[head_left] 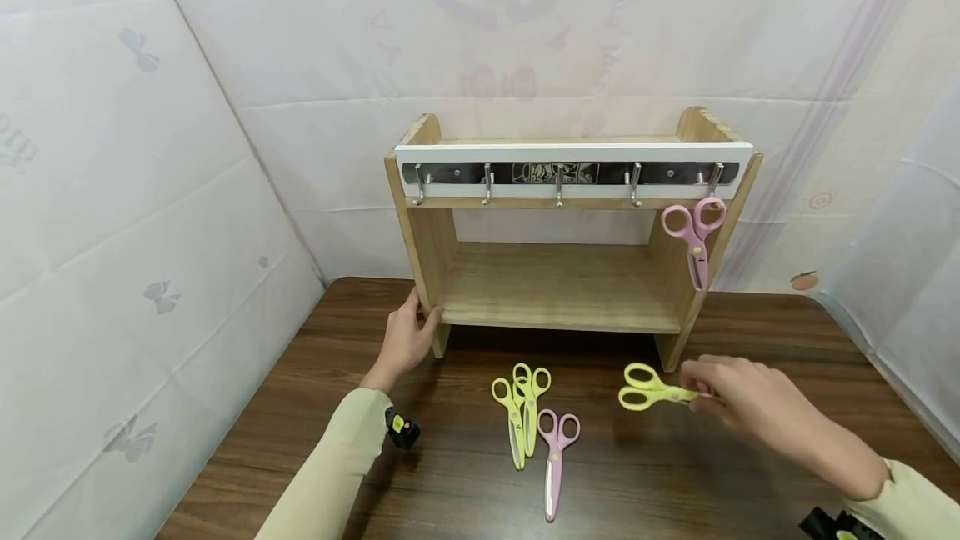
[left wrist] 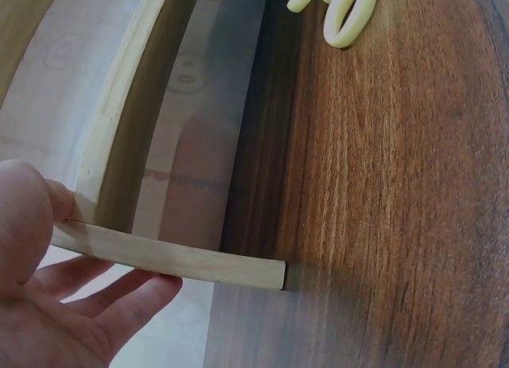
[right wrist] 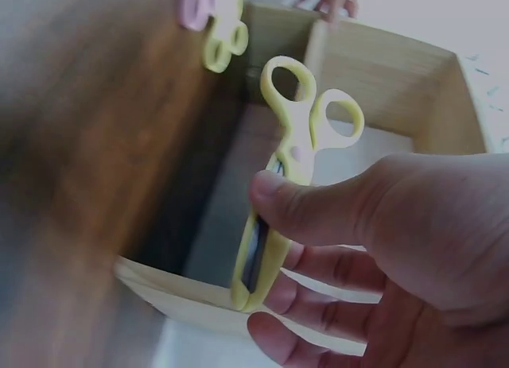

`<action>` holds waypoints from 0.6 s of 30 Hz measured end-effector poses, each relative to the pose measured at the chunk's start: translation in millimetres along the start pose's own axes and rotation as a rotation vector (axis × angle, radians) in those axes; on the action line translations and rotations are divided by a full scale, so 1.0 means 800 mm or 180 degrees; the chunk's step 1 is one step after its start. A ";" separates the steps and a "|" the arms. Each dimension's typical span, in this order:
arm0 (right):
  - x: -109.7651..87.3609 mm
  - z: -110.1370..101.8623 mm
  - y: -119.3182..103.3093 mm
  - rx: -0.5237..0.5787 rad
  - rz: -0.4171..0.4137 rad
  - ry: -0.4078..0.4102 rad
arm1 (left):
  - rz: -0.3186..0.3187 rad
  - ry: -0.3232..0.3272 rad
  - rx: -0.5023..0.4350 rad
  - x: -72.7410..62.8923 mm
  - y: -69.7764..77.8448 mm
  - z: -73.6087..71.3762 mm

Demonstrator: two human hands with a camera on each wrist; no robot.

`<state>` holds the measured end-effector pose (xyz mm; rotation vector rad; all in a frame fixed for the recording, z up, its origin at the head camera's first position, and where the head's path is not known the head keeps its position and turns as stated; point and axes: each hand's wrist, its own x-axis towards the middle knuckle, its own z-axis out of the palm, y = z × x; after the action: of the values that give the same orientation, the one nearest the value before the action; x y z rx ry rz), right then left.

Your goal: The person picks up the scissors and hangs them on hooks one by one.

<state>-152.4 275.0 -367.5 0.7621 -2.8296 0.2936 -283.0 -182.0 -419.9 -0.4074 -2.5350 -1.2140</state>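
My left hand point(head_left: 406, 338) grips the left side panel of a wooden shelf point(head_left: 562, 290), thumb on the inner side and fingers outside, as the left wrist view shows. In my right hand point(head_left: 757, 407) a pair of yellow scissors point(head_left: 651, 390) is pinched by the blades, handle loops pointing left, above the table near the shelf's right foot. Pink scissors point(head_left: 697, 244) hang by one loop from the rightmost hook point(head_left: 715, 182). On the table lie two yellow scissors point(head_left: 516, 423), partly overlapping, and another pink pair point(head_left: 553, 465) beside them.
Along the shelf's top front runs a white rail point(head_left: 525, 151) with several metal hooks. The shelf stands at the back of a dark wooden table point(head_left: 465, 490). Pale printed cloth point(head_left: 150, 232) hangs behind and at the sides.
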 end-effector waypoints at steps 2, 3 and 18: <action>0.007 -0.013 0.000 -0.0081 0.0000 0.0124 | 0.0000 0.0001 -0.0011 0.000 0.000 0.000; 0.010 -0.019 0.000 -0.0120 -0.0004 0.0193 | 0.0000 -0.0001 -0.0016 -0.001 0.000 -0.001; 0.043 -0.070 0.000 -0.0290 -0.0401 0.1275 | -0.0029 -0.0024 -0.0039 -0.002 0.002 -0.001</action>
<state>-173.8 271.9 -305.8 0.7611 -2.3926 0.2616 -281.0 -182.0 -418.8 -0.4044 -2.5398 -1.2340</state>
